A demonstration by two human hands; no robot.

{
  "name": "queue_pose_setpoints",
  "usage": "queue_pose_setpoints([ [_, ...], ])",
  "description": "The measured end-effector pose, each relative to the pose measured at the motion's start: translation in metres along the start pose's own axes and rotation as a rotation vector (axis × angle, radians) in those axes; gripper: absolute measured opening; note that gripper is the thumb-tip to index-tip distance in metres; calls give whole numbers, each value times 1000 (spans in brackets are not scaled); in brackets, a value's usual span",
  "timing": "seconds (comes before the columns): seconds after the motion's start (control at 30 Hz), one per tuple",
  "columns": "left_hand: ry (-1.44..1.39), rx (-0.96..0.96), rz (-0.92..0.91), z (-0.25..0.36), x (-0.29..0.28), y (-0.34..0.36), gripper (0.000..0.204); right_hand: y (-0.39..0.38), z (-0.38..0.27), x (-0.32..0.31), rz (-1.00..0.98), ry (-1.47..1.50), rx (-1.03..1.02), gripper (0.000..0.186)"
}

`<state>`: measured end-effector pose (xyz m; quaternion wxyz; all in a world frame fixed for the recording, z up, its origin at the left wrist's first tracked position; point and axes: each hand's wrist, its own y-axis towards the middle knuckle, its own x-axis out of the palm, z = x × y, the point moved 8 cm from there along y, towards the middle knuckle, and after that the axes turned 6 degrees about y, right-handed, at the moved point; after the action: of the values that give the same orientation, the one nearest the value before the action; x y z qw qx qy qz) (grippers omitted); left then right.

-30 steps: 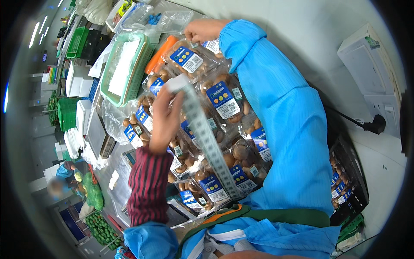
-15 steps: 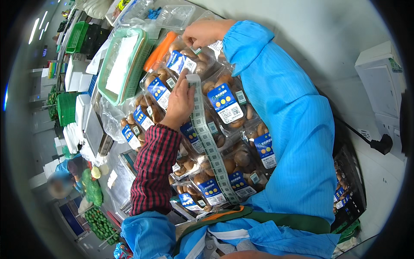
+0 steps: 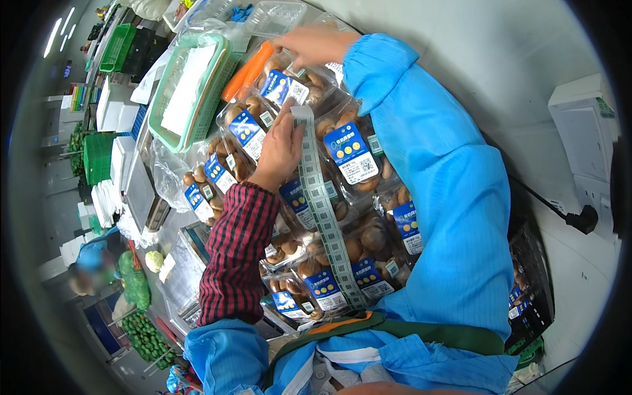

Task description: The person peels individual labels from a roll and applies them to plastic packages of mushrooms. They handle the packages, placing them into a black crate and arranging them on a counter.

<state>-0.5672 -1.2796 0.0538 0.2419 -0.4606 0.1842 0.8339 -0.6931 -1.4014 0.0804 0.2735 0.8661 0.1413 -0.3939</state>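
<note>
My left hand, in a red-and-black checked sleeve, is closed on the upper end of a long strip of small green-and-white labels. The strip runs down over several clear packs of brown mushrooms toward my body. My right hand, below a blue sleeve, is over the far edge of a mushroom pack; its fingers are blurred. A small label shows on that pack just below the hand. Nearer, another mushroom pack bears a large blue-and-white label and a small green-edged one.
A green basket with white paper inside stands left of the packs, beside orange carrots. Empty clear trays lie behind. A white wall and black plug are at right. Another person is far left.
My right hand has risen slightly off the far pack and is now blurred. The small label there shows more. My left hand stays on the label strip; the whole view has shifted a little.
</note>
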Motion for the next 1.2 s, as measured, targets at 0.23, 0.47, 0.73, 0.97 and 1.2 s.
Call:
queue_pose_setpoints([
  [0.23, 24, 30, 40, -6, -1, -3, 22, -17, 4, 24, -215, -137, -31, 22],
  [0.47, -692, -351, 142, 40, -89, -81, 15, -37, -63, -100, 46, 6, -59, 35],
  [0.73, -1087, -341, 304, 119, -171, -251, 21, -167, -229, -109, 23, 890, 234, 29],
  [0.97, -1150, -416, 283, 174, -138, -364, 24, -288, -452, 27, -356, 1259, 100, 67],
  [1.2, -1190, -387, 640, 153, -177, -455, 15, -362, -544, 90, -590, 1295, 167, 60],
])
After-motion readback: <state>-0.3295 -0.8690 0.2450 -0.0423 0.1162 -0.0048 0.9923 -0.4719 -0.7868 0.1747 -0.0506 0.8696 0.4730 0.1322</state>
